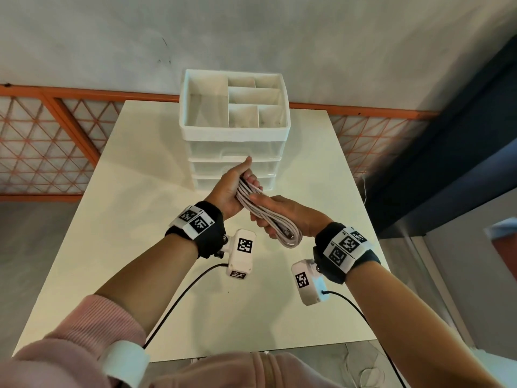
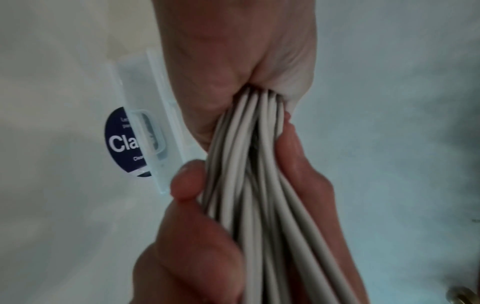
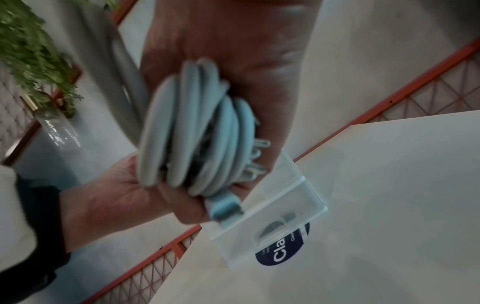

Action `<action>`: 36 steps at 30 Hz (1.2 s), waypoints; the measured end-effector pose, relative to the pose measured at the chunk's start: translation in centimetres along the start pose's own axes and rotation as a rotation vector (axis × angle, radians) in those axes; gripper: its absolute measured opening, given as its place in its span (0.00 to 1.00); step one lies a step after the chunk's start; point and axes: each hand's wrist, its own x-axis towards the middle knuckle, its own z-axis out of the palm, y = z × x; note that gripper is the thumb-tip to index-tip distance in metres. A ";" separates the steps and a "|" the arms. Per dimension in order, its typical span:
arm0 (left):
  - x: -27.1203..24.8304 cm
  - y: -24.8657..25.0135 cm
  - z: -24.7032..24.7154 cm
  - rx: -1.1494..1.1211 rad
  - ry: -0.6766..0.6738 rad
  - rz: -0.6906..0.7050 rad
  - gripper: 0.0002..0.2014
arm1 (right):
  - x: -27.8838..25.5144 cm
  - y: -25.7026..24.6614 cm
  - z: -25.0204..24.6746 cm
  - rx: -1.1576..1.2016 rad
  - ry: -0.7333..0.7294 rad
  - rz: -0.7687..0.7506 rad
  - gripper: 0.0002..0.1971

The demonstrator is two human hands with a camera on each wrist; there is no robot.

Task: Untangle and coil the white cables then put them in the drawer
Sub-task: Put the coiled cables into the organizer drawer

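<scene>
A bundle of coiled white cable (image 1: 282,231) hangs in the air between both hands, above the middle of the table. My left hand (image 1: 229,189) grips its far end, thumb pointing up toward the drawer unit. My right hand (image 1: 288,211) is wrapped around the bundle's middle, and the looped near end sticks out below it. Strands (image 2: 259,185) fan out of my left fist (image 2: 233,51) in the left wrist view. The loops (image 3: 187,123) and a plug (image 3: 226,207) show below my right palm (image 3: 221,41) in the right wrist view. The white drawer unit (image 1: 235,148) stands just behind, its three drawers closed.
The unit's top is an open tray with dividers (image 1: 232,99). It stands at the far end of a cream table (image 1: 140,219). An orange lattice railing (image 1: 42,141) runs behind the table. Black leads (image 1: 179,298) trail from the wrist cameras over the near table.
</scene>
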 end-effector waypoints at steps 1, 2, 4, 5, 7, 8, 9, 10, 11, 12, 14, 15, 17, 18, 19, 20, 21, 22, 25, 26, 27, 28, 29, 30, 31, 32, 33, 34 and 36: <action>0.3 0.0 -0.2 0.007 -0.014 -0.015 0.22 | 0.3 0.2 -0.3 0.018 0.007 0.007 0.24; 0.6 0.0 -0.3 0.022 -0.022 -0.023 0.21 | 0.6 0.4 -0.5 0.032 0.014 0.012 0.23; 1.4 -0.1 -1.0 0.018 0.014 -0.045 0.25 | 1.2 0.8 -1.1 0.053 0.033 0.022 0.23; 2.0 -0.2 -1.4 0.010 0.040 -0.056 0.30 | 1.4 0.9 -1.4 0.064 0.043 0.029 0.23; 2.9 -0.2 -1.8 -0.001 0.127 -0.051 0.37 | 1.7 1.4 -2.2 0.092 0.061 0.045 0.23; 3.1 0.0 -1.9 -0.009 0.190 -0.038 0.37 | 1.8 1.7 -2.5 0.101 0.071 0.050 0.23; 3.7 0.1 -2.0 -0.038 0.244 -0.018 0.35 | 1.9 2.0 -2.9 0.103 0.081 0.053 0.23; 4.1 0.2 -2.2 -0.057 0.291 0.004 0.34 | 1.9 2.3 -3.2 0.098 0.090 0.055 0.24; 4.7 0.3 -2.3 -0.078 0.316 0.025 0.33 | 1.9 2.6 -3.5 0.094 0.099 0.057 0.24; 5.1 0.3 -2.4 -0.085 0.324 0.036 0.32 | 1.8 2.9 -3.7 0.091 0.104 0.060 0.24; 5.6 0.2 -2.6 -0.086 0.334 0.036 0.30 | 1.8 3.2 -4.0 0.090 0.111 0.069 0.24; 5.8 0.0 -2.7 -0.082 0.332 0.031 0.30 | 1.7 3.3 -4.2 0.087 0.116 0.069 0.24; 6.2 -0.2 -2.7 -0.054 0.329 0.041 0.29 | 1.7 3.4 -4.4 0.084 0.118 0.067 0.24; 6.2 -0.2 -2.6 -0.045 0.327 0.050 0.28 | 1.6 3.4 -4.5 0.089 0.116 0.065 0.24; 6.4 -0.3 -2.7 -0.053 0.323 0.058 0.26 | 1.6 3.3 -4.6 0.094 0.114 0.065 0.24; 6.6 -0.2 -2.7 -0.063 0.322 0.055 0.22 | 1.5 3.2 -4.7 0.092 0.113 0.063 0.24; 6.7 -0.2 -2.7 -0.072 0.328 0.043 0.19 | 1.5 3.1 -4.7 0.083 0.112 0.059 0.24; 6.6 -0.2 -2.7 -0.079 0.344 0.030 0.18 | 1.5 3.0 -4.8 0.072 0.114 0.053 0.24; 6.0 -1.2 -3.1 -0.078 0.366 0.007 0.18 | 1.7 2.3 -5.1 0.059 0.114 0.044 0.24; 5.6 -1.8 -3.2 -0.061 0.355 0.007 0.19 | 1.8 2.0 -5.1 0.053 0.111 0.040 0.24; 5.3 -2.3 -3.2 -0.042 0.342 0.009 0.21 | 1.9 1.7 -5.2 0.039 0.112 0.034 0.24; 5.0 -2.8 -3.1 -0.024 0.336 0.008 0.23 | 2.1 1.3 -5.2 0.017 0.110 0.026 0.24; 4.5 -3.2 -3.2 -0.013 0.336 0.007 0.24 | 2.3 0.8 -5.0 -0.005 0.104 0.020 0.24; 4.2 -3.4 -3.0 -0.008 0.334 0.004 0.23 | 2.5 0.3 -4.9 -0.024 0.098 0.013 0.24; 3.7 -3.7 -3.0 -0.005 0.336 0.006 0.23 | 2.9 -0.2 -4.6 -0.047 0.091 0.009 0.23; 3.5 -3.9 -2.9 0.006 0.340 0.009 0.23 | 3.2 -0.8 -4.4 -0.082 0.092 0.003 0.23; 3.3 -4.1 -2.9 0.020 0.355 0.011 0.23 | 3.7 -1.4 -4.2 -0.136 0.097 -0.003 0.24; 2.9 -4.3 -3.0 0.034 0.379 0.014 0.22 | 4.3 -1.8 -3.9 -0.222 0.101 -0.013 0.25; 2.4 -4.3 -2.9 0.066 0.413 0.013 0.15 | 5.8 -3.1 -3.5 -0.487 0.106 -0.048 0.28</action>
